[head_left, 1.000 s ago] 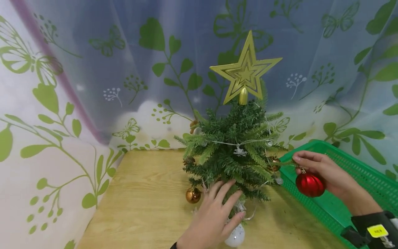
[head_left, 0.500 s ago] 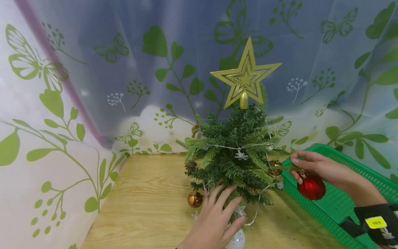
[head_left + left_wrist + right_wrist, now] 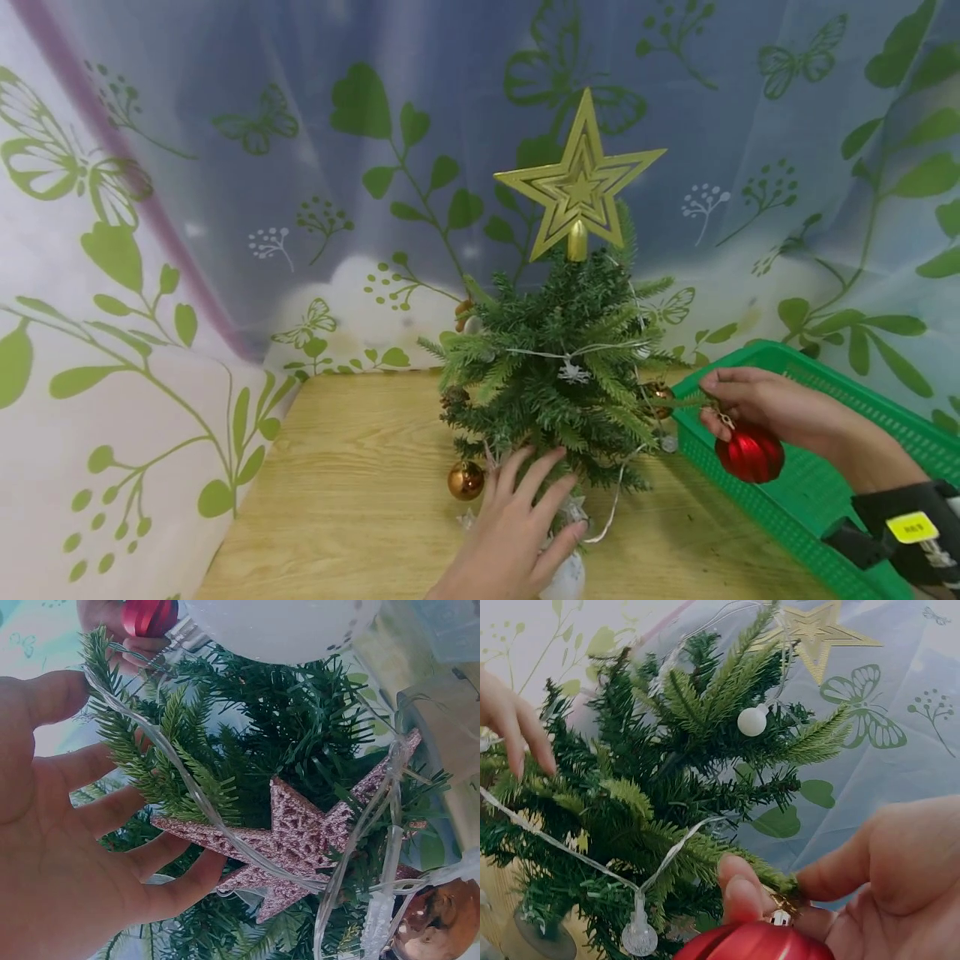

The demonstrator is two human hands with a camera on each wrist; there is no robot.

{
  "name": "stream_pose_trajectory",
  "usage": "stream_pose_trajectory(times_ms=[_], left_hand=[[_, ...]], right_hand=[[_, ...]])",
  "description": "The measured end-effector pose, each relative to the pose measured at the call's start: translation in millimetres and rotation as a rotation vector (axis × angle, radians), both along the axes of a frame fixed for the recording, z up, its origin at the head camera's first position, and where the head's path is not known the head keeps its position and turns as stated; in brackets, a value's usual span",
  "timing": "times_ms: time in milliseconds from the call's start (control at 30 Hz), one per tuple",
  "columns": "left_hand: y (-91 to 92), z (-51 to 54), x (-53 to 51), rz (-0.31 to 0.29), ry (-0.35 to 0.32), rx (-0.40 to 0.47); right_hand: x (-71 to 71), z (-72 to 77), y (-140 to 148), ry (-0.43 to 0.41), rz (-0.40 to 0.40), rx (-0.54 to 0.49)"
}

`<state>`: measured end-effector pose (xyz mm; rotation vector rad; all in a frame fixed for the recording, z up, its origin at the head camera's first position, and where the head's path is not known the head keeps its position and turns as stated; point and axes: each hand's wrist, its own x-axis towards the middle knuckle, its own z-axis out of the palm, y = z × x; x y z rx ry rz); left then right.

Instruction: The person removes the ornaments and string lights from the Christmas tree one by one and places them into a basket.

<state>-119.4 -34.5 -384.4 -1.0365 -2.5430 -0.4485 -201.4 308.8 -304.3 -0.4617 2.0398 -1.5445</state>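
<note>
Right now I watch through the cameras as the red ball (image 3: 750, 452) hangs just under the right hand (image 3: 795, 417), at the outer end of a branch (image 3: 686, 402) on the right of the small tree (image 3: 551, 333), in front of the green basket (image 3: 855, 398). The right hand pinches the ball's gold loop (image 3: 782, 905) together with the branch tip; I cannot tell whether the loop is fully round the needles or only held against them. The left hand (image 3: 517, 521) lies fingers spread among the lower branches, its fingertips at the pink star (image 3: 296, 817), grasping nothing that I can see. I judge the ball to be light and probably hollow, with a shiny, ribbed skin that would slide under dry fingers and might dent or crack if squeezed, so I would take hold at the loop or the metal cap, not the round sides. The loop looks thin and limp, so it wants a fine pinch. The branch seems springy, likely wired inside, and I would steady it close to the tip. The tree stands on the bench (image 3: 352, 467), a copper ball (image 3: 466, 481) hanging low on its left.
</note>
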Motion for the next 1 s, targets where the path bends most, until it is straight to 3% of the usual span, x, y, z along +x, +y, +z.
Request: stream_pose_trajectory(times_ms=[100, 233, 400, 467, 600, 800, 1000], left_hand=[[-1.1, -1.2, 0.5, -0.005, 0.006, 0.004], [-1.1, -1.9, -0.1, -0.005, 0.045, 0.009], [-1.7, -2.2, -0.1, -0.008, 0.068, -0.001], [-2.7, -2.5, 0.8, -0.010, 0.055, 0.000], [-5.3, -4.1, 2.4, -0.008, 0.021, 0.007], [-7.6, -5.7, 3.1, -0.008, 0.036, 0.008], [-8.3, -5.6, 1.4, 0.003, 0.079, -0.004]], right_hand=[[-1.3, -1.1, 0, -0.008, -0.046, 0.024], [-3.0, -2.3, 2, 0.070, -0.059, 0.027], [-6.3, -8.3, 9, 0.090, 0.108, -0.149], [-6.6, -12.2, 10, 0.074, 0.160, -0.162], [-5.1, -17.5, 8, 0.104, 0.170, -0.062], [-1.0, -16.8, 4, 0.127, 0.123, 0.111], [-2.6, -14.3, 2, 0.131, 0.046, 0.120]])
